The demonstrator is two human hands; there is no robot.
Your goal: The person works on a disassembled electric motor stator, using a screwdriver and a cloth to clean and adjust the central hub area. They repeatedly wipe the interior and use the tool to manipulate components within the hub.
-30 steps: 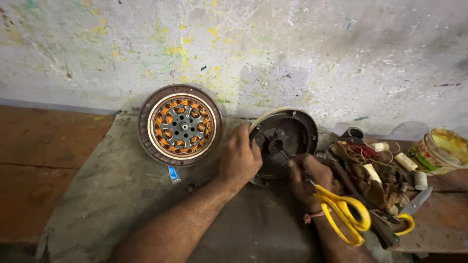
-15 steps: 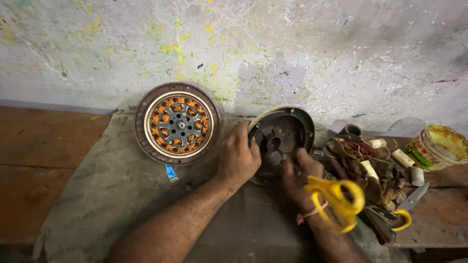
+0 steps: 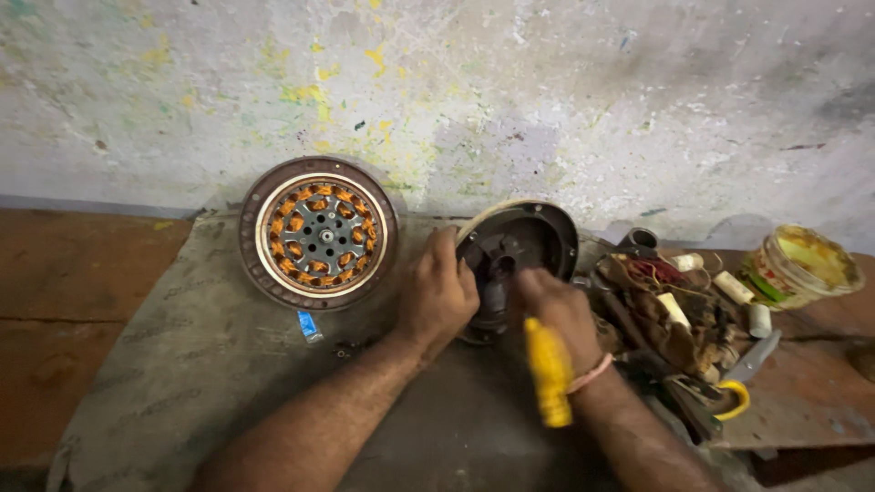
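Head view: the left hand (image 3: pixel 439 293) grips the round dark metal cover (image 3: pixel 519 246), the right hand (image 3: pixel 558 310) clutches yellow-handled scissors (image 3: pixel 549 372). A yellow-smeared plastic tub (image 3: pixel 800 264) sits right; its contents are unclear.

A reddish-brown worktop (image 3: pixel 82 301) filled the lower frame, carrying a grey mat (image 3: pixel 182 364) with a copper-wound stator (image 3: pixel 319 234) at centre-left, a dark round housing (image 3: pixel 519 251) at centre, and a yellowish tub (image 3: pixel 802 264) at right.

The yellow-handled scissors (image 3: pixel 550 371), earlier splayed open below the right hand (image 3: pixel 558 308), now hang edge-on and blurred beside its wrist. That hand reaches further into the round motor cover (image 3: pixel 547 232) than a second ago.
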